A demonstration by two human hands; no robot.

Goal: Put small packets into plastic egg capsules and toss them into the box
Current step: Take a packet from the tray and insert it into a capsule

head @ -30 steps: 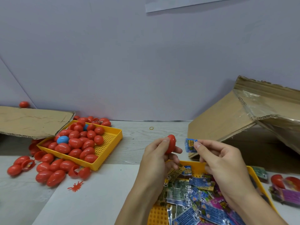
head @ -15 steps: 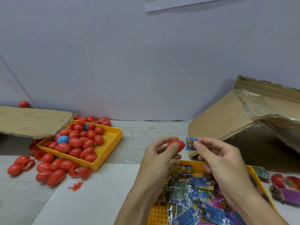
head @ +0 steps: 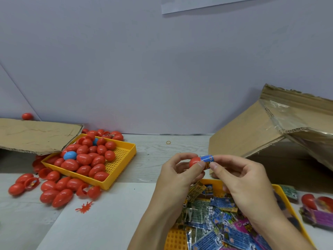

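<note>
Red plastic shows between my left hand's curled fingers: a small egg capsule held up over the table. My right hand pinches a blue packet between thumb and forefinger, its end touching the capsule's open side; its print is too small for me to read. Below my wrists a yellow tray holds a heap of blue, green and pink packets, several marked "6+". To my left a second yellow tray is piled with red eggs and a blue egg, more red ones spilled beside it. The cardboard box lies tipped at my right.
</note>
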